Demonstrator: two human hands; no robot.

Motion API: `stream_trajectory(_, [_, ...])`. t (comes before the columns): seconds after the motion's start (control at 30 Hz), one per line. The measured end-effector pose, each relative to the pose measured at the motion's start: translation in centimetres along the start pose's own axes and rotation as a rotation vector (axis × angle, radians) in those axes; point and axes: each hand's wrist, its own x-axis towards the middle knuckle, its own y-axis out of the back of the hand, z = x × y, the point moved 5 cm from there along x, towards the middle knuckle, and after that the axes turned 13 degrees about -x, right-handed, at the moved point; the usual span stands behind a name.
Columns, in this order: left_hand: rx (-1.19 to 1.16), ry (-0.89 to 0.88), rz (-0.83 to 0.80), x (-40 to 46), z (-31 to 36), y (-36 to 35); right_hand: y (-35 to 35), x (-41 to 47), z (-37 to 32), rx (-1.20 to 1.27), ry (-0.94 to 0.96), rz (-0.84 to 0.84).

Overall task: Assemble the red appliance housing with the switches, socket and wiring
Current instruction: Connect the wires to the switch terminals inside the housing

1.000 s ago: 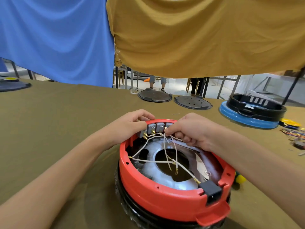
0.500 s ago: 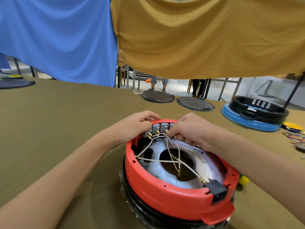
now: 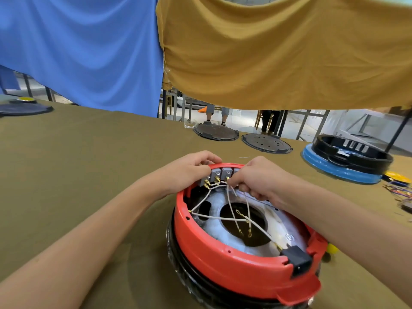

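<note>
Wiring switches [image 3: 219, 173] at far rim of red housing [image 3: 234, 266] on bench [image 3: 89, 152] | left hand [image 3: 185, 172] grips rim, steadying it | right hand [image 3: 254, 179] pinches white wire [image 3: 229, 197], seemingly seating a terminal | socket [image 3: 298, 260] sits near rim.

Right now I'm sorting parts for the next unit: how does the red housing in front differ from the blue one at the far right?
The red housing sits close, both hands at its far rim; the blue housing lies far right, untouched. White wires cross the red one; none show in the blue. Both are round and rest on the olive table.
</note>
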Motion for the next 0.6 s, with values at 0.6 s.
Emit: stream_trajectory(0.6, [0.027,-0.008,0.006,-0.09,0.28,-0.12,-0.23,0.01,-0.33,-0.142,0.036,0.169])
